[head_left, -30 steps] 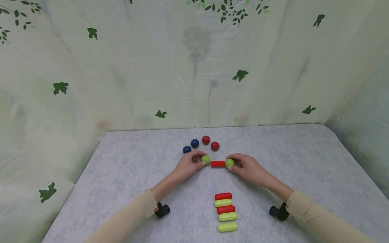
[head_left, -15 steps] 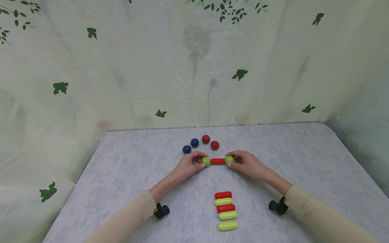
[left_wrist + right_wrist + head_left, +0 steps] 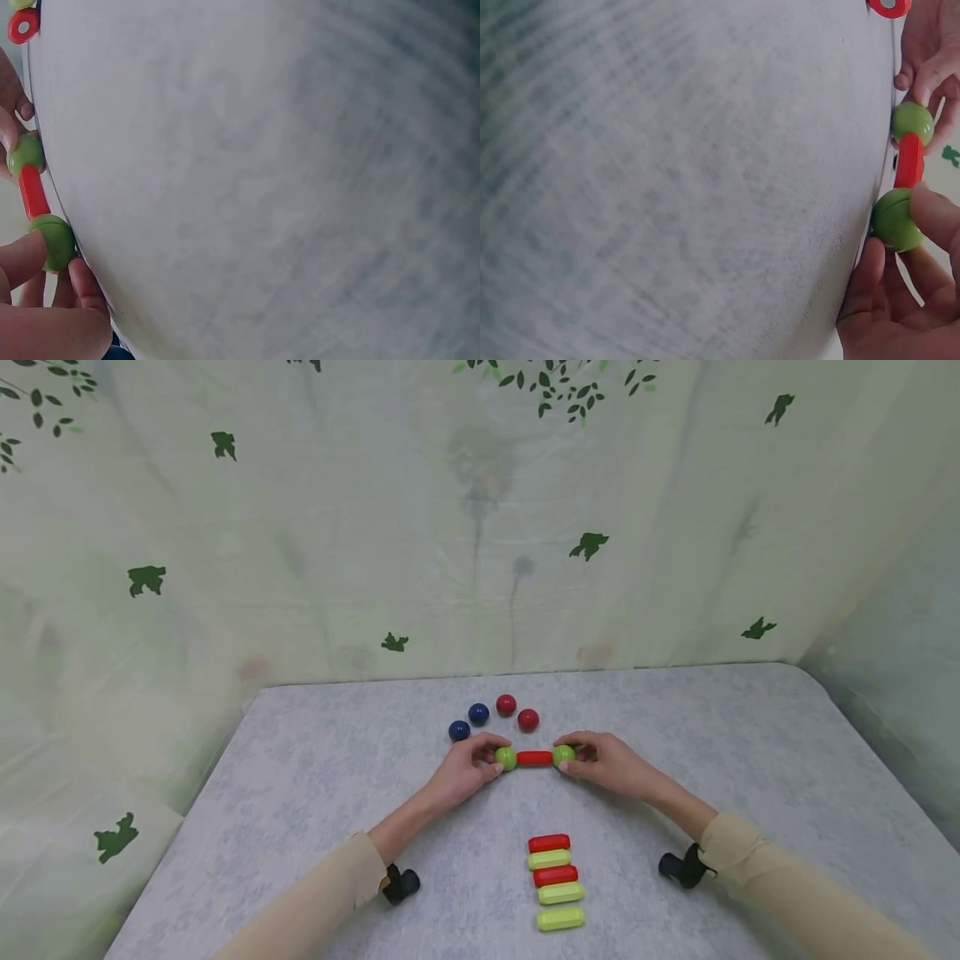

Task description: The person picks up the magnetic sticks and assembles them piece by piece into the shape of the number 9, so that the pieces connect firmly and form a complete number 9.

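- The left hand point(image 3: 467, 768) pinches the left green ball point(image 3: 506, 757) with curled fingertips; the right hand point(image 3: 606, 763) pinches the right green ball point(image 3: 563, 756) likewise.
- Between the balls lies a red rod point(image 3: 535, 758), its long axis running left to right, each end touching a ball, mid-tabletop point(image 3: 315, 793).
- Both hands sit equally close, one at each end.
- Just beyond lie two blue balls point(image 3: 469, 722) and two red balls point(image 3: 517, 712); nearer, a stack of red and green rods point(image 3: 553, 882).

I see my left hand point(image 3: 467, 768) pinching one green ball point(image 3: 506, 757) and my right hand point(image 3: 606, 765) pinching the other green ball point(image 3: 563, 755), a red rod point(image 3: 535, 758) bridging them. Two blue balls point(image 3: 469, 722) and two red balls point(image 3: 517, 712) sit just beyond; a stack of rods point(image 3: 554, 882) lies nearer on the grey table point(image 3: 300, 793).
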`<state>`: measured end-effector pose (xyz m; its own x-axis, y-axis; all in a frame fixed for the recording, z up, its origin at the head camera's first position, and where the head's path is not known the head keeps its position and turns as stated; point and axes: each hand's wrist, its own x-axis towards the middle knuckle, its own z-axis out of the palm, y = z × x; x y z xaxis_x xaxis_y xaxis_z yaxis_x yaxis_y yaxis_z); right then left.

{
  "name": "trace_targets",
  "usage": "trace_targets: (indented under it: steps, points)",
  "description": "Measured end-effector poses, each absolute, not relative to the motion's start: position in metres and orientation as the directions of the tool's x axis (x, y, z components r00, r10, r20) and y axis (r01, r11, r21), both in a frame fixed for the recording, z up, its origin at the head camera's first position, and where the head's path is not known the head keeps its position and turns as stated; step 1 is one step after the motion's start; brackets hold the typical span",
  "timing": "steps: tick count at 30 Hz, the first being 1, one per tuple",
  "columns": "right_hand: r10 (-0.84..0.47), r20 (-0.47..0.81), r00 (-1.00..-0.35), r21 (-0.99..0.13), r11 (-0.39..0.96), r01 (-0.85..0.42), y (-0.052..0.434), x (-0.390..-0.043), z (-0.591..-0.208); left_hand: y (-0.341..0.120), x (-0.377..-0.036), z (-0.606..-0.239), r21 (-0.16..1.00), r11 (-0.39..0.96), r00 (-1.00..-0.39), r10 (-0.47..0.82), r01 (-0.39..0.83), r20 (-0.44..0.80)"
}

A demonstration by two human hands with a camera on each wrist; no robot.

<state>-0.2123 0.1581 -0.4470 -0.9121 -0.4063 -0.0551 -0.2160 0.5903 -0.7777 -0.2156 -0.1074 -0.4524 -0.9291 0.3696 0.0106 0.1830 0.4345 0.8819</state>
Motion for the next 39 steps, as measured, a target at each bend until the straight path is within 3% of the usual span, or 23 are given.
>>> trace_targets:
  steps: [7, 14, 20, 31, 39]
  points:
    - [-0.416, -0.057, -0.908, -0.787, 0.579, -0.216, 0.156, -0.214, -0.449, -0.104, -0.204, -0.441, 0.859, 0.488, -0.942, 0.335, 0.156, -0.02]
    - [-0.414, -0.056, -0.909, -0.792, 0.573, -0.213, 0.157, -0.213, -0.448, -0.097, -0.179, -0.432, 0.764, 0.59, -0.948, 0.304, 0.263, 0.092]
    - [-0.417, -0.047, -0.908, -0.789, 0.573, -0.222, 0.156, -0.213, -0.449, -0.092, -0.155, -0.428, 0.777, 0.535, -0.919, 0.37, 0.332, 0.138]
    - [-0.405, -0.04, -0.913, -0.793, 0.569, -0.217, 0.157, -0.212, -0.448, -0.076, -0.131, -0.437, 0.863, 0.474, -0.842, 0.526, 0.174, -0.119]
    - [-0.41, -0.043, -0.911, -0.79, 0.573, -0.221, 0.158, -0.214, -0.45, -0.066, -0.129, -0.44, 0.807, 0.542, -0.83, 0.545, 0.236, -0.123]
